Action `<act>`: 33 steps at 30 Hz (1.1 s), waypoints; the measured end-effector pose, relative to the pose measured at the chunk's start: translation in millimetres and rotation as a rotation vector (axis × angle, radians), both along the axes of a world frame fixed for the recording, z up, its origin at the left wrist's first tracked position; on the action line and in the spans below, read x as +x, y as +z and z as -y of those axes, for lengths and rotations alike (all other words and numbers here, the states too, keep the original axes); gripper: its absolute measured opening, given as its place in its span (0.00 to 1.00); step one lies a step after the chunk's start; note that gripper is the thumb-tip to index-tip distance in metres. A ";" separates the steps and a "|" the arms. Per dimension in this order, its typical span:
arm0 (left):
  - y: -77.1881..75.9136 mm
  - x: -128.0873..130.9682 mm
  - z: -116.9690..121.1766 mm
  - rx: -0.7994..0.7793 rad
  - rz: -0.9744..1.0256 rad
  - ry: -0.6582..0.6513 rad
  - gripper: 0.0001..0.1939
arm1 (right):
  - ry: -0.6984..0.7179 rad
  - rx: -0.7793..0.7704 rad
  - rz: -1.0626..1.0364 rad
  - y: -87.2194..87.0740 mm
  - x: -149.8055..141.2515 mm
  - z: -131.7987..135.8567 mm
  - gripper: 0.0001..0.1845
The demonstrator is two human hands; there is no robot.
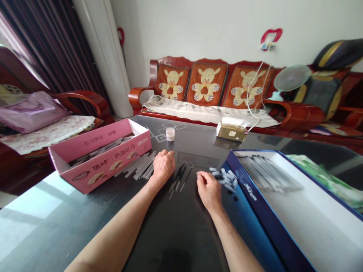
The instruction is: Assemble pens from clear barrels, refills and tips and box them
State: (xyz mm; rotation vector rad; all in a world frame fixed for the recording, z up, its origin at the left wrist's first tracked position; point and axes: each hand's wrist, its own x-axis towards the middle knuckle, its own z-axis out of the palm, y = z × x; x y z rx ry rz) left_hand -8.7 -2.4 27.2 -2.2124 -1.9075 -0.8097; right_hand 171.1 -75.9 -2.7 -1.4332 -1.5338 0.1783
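My left hand [163, 166] rests palm down on the dark table top [176, 234], holding nothing I can see. Just left of it lies a spread of loose pale grey sticks [138, 166], and dark thin sticks [178, 177] lie just right of it. My right hand [208, 190] sits with its fingertips drawn together, close to a small heap of short grey-white pieces [224, 179]. Its fingertips hide whatever may be between them. A pink printed carton [104, 170] on the left holds more sticks, and a blue-rimmed box [249, 192] on the right holds a grey bundle [266, 173].
A small white lidded jar [170, 134] and a tissue box [231, 130] stand at the table's far side. Beyond the table is a red wooden sofa [210, 85] with cushions, and a white fan [292, 77] stands at its right.
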 end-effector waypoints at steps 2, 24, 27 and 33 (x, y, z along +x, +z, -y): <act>8.6 -6.2 -1.2 -0.091 -0.012 0.053 0.16 | 0.002 0.000 -0.005 -0.4 0.0 0.0 0.11; 33.3 -82.7 10.2 -0.499 -0.416 0.144 0.15 | 0.013 -0.018 -0.017 -0.3 -1.0 0.0 0.11; 31.0 -74.5 11.6 -0.515 -0.445 0.181 0.15 | 0.015 -0.015 -0.013 -0.6 -1.2 -0.1 0.11; 36.2 -72.3 13.8 -0.457 -0.408 0.185 0.19 | 0.093 0.006 0.049 2.4 -4.8 5.1 0.12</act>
